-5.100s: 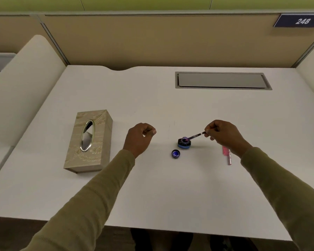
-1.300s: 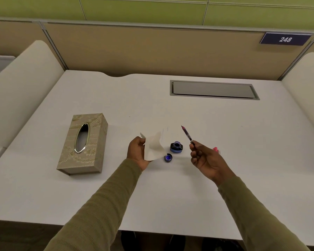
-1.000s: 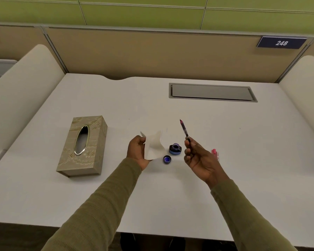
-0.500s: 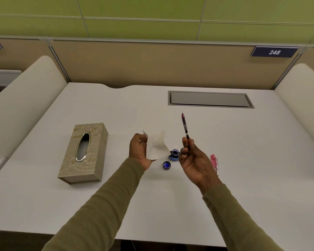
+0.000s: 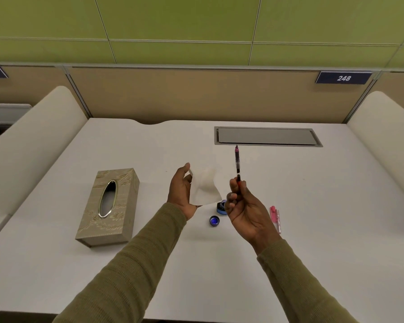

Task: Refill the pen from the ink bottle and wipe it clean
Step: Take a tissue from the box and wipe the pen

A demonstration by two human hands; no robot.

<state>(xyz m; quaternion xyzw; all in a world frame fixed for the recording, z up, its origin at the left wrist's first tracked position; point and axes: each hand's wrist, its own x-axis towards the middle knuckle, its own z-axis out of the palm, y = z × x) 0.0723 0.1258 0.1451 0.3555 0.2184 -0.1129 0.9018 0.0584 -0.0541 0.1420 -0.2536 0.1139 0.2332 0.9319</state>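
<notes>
Now right hand (image 5: 245,206) pinches pen (image 5: 237,163) upright, tip at 12 o'clock; left hand (image 5: 181,194) grips tissue (image 5: 204,188). Ink bottle (image 5: 221,207) open, cap (image 5: 214,220) at its 7 o'clock.

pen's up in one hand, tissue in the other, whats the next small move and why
Probably bring the tissue in the left hand across to the pen and pinch it around the raised tip. The right hand holds the pen upright, clear of the open ink bottle, whose cap lies beside it, so filling looks done and wiping remains.
</notes>
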